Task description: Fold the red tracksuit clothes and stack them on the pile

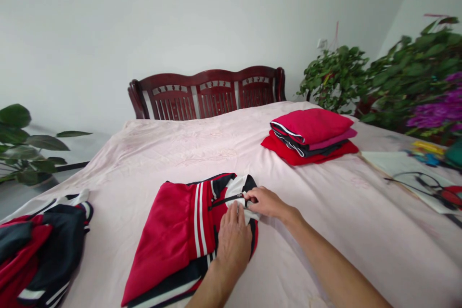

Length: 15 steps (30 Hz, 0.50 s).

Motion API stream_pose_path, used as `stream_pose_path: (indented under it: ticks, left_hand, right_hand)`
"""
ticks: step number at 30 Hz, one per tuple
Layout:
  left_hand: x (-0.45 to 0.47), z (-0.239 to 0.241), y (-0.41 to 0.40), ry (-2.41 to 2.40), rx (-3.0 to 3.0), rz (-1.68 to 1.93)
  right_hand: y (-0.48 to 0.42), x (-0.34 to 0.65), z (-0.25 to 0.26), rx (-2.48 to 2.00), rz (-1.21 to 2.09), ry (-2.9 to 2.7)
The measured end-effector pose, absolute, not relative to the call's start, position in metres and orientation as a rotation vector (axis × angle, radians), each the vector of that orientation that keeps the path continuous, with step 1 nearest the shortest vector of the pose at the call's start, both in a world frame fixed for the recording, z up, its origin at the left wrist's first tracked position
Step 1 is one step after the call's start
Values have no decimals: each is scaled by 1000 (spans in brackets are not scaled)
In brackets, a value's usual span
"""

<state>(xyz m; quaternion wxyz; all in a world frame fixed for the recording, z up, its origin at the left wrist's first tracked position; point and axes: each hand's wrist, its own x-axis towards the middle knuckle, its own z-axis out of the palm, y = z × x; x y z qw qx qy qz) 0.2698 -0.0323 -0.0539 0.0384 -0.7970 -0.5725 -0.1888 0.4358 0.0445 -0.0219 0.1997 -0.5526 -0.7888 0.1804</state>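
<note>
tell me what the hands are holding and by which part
The right hand pinches the zipper end of the red jacket at its white collar; the left hand presses flat on the jacket beside it, gripping nothing.

Clothes pile point(39, 245) cut off at left edge; glasses point(422, 184) and items at right edge blurred; right hand point(265, 202) fingertips hide zipper pull.
</note>
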Motion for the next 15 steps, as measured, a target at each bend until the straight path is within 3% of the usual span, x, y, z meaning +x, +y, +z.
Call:
stream_pose_path:
  ticks: [15]
  left_hand:
    - [263, -50, -36, -1620, -2589, -478]
  right_hand:
    - [36, 423, -27, -1806, 116, -2086]
